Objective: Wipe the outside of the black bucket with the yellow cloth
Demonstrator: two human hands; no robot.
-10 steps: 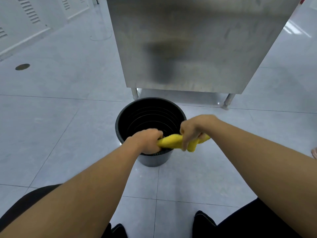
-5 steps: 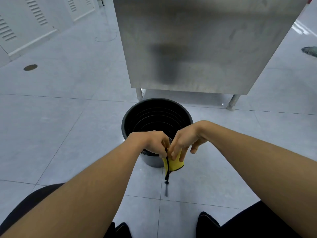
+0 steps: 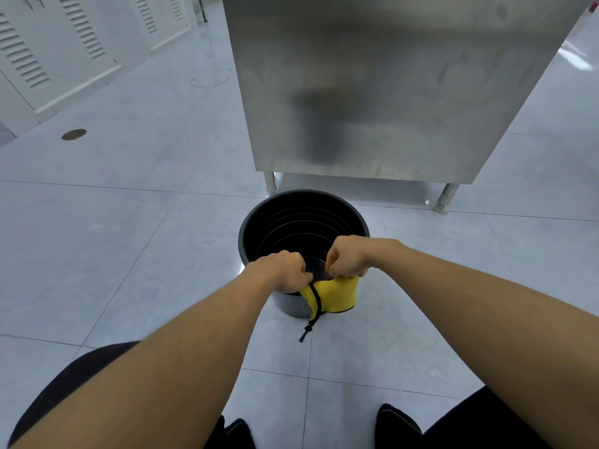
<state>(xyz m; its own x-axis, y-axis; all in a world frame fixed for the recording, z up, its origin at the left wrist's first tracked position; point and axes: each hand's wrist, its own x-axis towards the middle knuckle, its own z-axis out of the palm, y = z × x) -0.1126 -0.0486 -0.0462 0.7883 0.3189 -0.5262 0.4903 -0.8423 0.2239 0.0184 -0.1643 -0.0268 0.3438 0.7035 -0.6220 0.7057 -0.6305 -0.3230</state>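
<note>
The black bucket stands upright on the tiled floor just in front of me, its inside ribbed and dark. A yellow cloth with a black edge and a dangling black cord hangs down over the bucket's near outer wall. My left hand pinches the cloth's left top corner at the near rim. My right hand grips its right top corner, fist curled. Both hands hold the cloth spread between them above the near rim.
A stainless steel cabinet on short legs stands right behind the bucket. White louvred panels line the far left. A round floor drain lies left. My dark shoes and knees are at the bottom edge.
The cloth was twisted into a roll between my hands, then dropped bunched. Now my hands have drawn apart and it hangs unfolded over the bucket's near side.
</note>
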